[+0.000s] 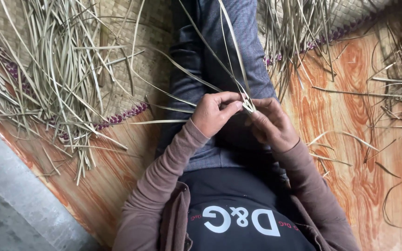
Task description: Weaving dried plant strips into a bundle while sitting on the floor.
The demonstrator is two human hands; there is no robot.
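1. head view: the left hand (215, 114) and the right hand (271, 123) meet over the lap, both pinched narrow on a small woven knot of dried leaf strips (249, 106); left thumb and forefinger close on its left side, right fingertips press its right side; the two hands nearly touch.
2. long loose strip ends (224, 51) fan up and away from the knot across the grey trousers (219, 28); they look thin, light and springy, stiff along their length yet likely to crease or split if bent sharply.
3. best hold, by my judgement, is right at the crossing point, flat between the pads, since the smooth blades could slip and unweave.
4. a heap of unused strips (56, 79) lies on a woven mat (154, 60) to the left; more strands (396, 79) scatter over the orange wood-grain floor (350, 176).
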